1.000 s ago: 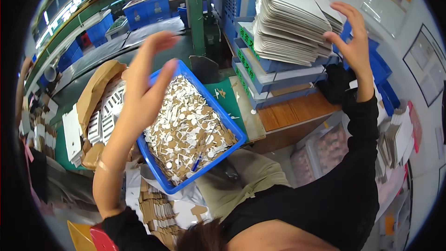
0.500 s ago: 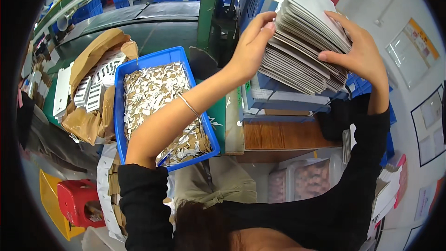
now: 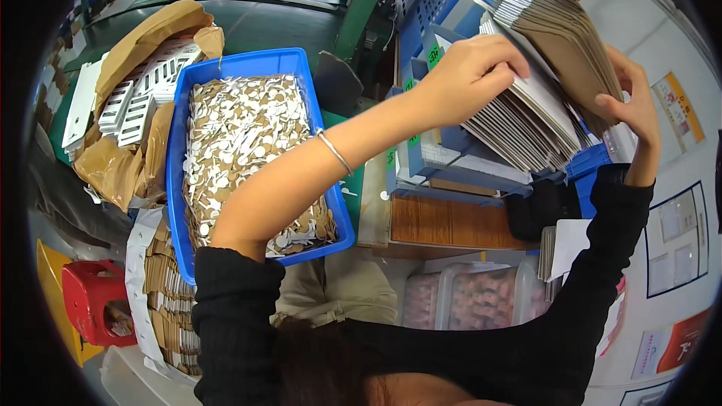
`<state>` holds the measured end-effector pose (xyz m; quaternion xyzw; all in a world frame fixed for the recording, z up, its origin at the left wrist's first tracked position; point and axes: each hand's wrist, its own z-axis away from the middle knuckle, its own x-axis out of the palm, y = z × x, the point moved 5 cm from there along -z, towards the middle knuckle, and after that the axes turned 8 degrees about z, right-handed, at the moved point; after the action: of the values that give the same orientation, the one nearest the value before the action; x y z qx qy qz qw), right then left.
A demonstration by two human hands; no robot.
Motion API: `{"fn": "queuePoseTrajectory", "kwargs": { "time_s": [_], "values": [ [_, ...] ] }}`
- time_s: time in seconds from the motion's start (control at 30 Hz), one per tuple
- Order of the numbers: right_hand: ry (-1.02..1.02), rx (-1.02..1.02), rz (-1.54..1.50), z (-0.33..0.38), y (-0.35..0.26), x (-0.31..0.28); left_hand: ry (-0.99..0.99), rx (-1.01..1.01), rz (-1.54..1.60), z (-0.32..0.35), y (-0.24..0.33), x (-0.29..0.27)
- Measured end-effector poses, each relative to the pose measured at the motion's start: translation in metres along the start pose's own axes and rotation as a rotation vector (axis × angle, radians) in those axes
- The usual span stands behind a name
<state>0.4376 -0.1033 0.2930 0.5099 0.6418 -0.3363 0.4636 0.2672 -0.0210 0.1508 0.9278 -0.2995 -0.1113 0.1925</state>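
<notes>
A thick, tilted bundle of flat brown-faced cardboard sheets (image 3: pixel 575 41) leans above the right side of a stack of thin white cardboard sheets (image 3: pixel 519 128), gripped at its right edge between the right hand's (image 3: pixel 635 101) thumb and fingers. The left hand (image 3: pixel 477 79) curls over the white stack, whether pinching a sheet I cannot tell. Beneath sit blue plastic letter trays (image 3: pixel 470 168); to their left, a blue rectangular plastic tub (image 3: pixel 344 218) holds small white-and-brown card scraps (image 3: pixel 241 128).
</notes>
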Motion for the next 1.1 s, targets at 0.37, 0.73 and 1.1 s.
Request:
{"fn": "queuePoseTrajectory", "kwargs": {
  "time_s": [0.37,0.73,1.1],
  "values": [
    [0.145,-0.077,-0.146,0.027,0.017,0.004,-0.266,-1.771,1.347,-0.101,-0.096,-0.006],
    [0.472,-0.222,0.023,0.064,0.048,0.028,-0.285,-1.545,0.331,-0.12,-0.047,0.039],
    [0.557,0.642,-1.062,0.077,0.138,0.072,-0.096,-1.255,0.282,-0.119,-0.054,0.035]
  ]
}}
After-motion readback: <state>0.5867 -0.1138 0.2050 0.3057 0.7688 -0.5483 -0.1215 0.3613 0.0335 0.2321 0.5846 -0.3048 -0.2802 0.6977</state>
